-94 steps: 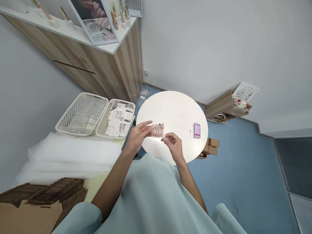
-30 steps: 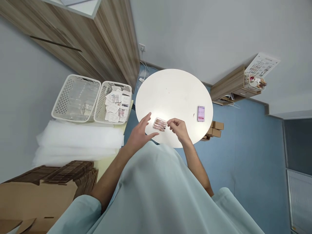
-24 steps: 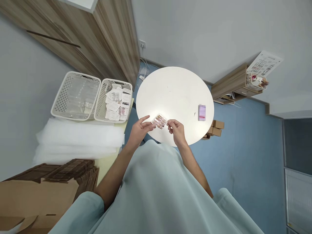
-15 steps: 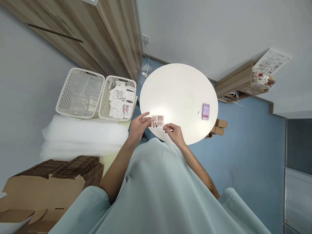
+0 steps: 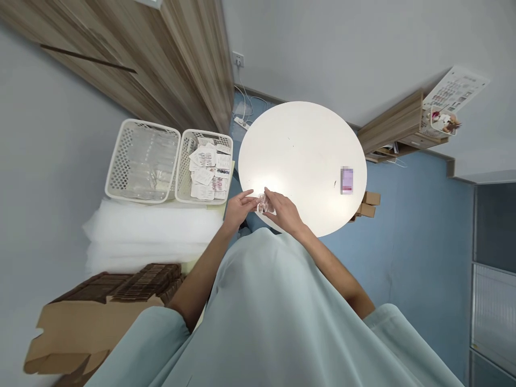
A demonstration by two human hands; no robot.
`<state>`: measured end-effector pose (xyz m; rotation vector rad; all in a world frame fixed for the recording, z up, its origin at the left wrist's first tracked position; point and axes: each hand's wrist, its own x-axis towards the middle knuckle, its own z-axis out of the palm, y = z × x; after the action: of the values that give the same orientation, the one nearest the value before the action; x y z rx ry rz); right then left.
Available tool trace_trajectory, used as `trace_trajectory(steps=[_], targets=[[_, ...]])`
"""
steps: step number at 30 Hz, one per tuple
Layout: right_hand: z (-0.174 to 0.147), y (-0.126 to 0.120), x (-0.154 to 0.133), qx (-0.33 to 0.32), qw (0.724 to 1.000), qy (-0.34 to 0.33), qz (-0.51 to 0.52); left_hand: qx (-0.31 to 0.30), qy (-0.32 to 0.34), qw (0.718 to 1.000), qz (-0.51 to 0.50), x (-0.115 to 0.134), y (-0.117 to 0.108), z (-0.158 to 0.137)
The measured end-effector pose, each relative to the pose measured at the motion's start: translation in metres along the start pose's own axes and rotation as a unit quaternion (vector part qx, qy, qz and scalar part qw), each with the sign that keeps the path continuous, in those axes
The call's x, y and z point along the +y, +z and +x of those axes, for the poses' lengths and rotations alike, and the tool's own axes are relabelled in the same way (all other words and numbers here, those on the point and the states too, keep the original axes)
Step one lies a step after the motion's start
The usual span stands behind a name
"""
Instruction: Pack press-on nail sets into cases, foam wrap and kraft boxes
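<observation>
A small set of press-on nails, laid out in two rows in what looks like a clear or white holder, is held over the near edge of the round white table. My left hand pinches its left edge between thumb and fingers. From the right, my right hand reaches across it, with fingertips at the far edge and the thumb at the near edge. That hand hides the right part of the set.
A pixelated purple packet lies on the table's right side. Left of the table stand a basket of nail cards and a basket of clear plastic pieces. White foam rolls and folded cardboard lie nearer. Small brown boxes are at right.
My right hand has moved from the lower right corner of the nail set to span across its right part, covering it. My left hand keeps its hold. The view has shifted slightly.
</observation>
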<state>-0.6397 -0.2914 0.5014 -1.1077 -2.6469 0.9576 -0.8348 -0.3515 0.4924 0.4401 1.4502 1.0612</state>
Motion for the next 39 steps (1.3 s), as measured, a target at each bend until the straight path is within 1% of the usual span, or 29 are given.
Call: trace_trajectory(steps=[3,5,8,10,13,16,21,23,24,27,29,30,32,34,36,39], targets=[[0.007,0.021,0.013,-0.009,1.0,0.022,-0.009,0.017,-0.007,1.0,0.014,-0.005,-0.014,0.002],[0.011,0.036,0.022,-0.024,0.999,0.043,-0.018,0.027,-0.004,0.999,0.022,-0.007,-0.029,0.0],[0.016,0.053,0.031,-0.039,0.996,0.07,-0.031,0.047,0.003,0.998,0.03,-0.008,-0.058,-0.006],[0.018,0.061,0.032,-0.038,0.995,0.082,-0.04,0.061,0.003,0.998,0.033,-0.009,-0.08,-0.011],[0.022,0.066,0.026,-0.033,0.994,0.091,-0.046,0.08,0.001,0.996,0.03,-0.011,-0.112,-0.017],[0.028,0.066,0.015,-0.024,0.995,0.087,-0.049,0.101,0.008,0.994,0.037,-0.012,-0.141,-0.019],[0.042,0.066,-0.008,-0.002,0.997,0.063,-0.045,0.15,0.038,0.983,0.099,-0.005,-0.19,-0.01],[0.049,0.064,-0.019,0.003,0.998,0.056,-0.042,0.186,0.058,0.969,0.156,0.0,-0.213,-0.001],[0.052,0.063,-0.024,0.004,0.998,0.054,-0.042,0.207,0.067,0.956,0.194,0.003,-0.226,0.005],[0.059,0.059,-0.04,0.006,0.997,0.058,-0.048,0.259,0.07,0.905,0.33,0.009,-0.263,0.026],[0.062,0.057,-0.048,0.01,0.997,0.061,-0.053,0.253,0.05,0.877,0.405,0.012,-0.284,0.04],[0.062,0.056,-0.051,0.012,0.996,0.062,-0.055,0.242,0.039,0.869,0.43,0.013,-0.291,0.047],[0.062,0.054,-0.056,0.017,0.996,0.065,-0.058,0.221,0.026,0.86,0.459,0.013,-0.301,0.059],[0.06,0.054,-0.06,0.021,0.995,0.07,-0.06,0.216,0.028,0.855,0.472,0.013,-0.305,0.069],[0.057,0.054,-0.062,0.022,0.995,0.076,-0.062,0.229,0.039,0.846,0.48,0.013,-0.305,0.077],[0.053,0.055,-0.065,0.02,0.994,0.084,-0.063,0.265,0.044,0.83,0.488,0.014,-0.307,0.087]])
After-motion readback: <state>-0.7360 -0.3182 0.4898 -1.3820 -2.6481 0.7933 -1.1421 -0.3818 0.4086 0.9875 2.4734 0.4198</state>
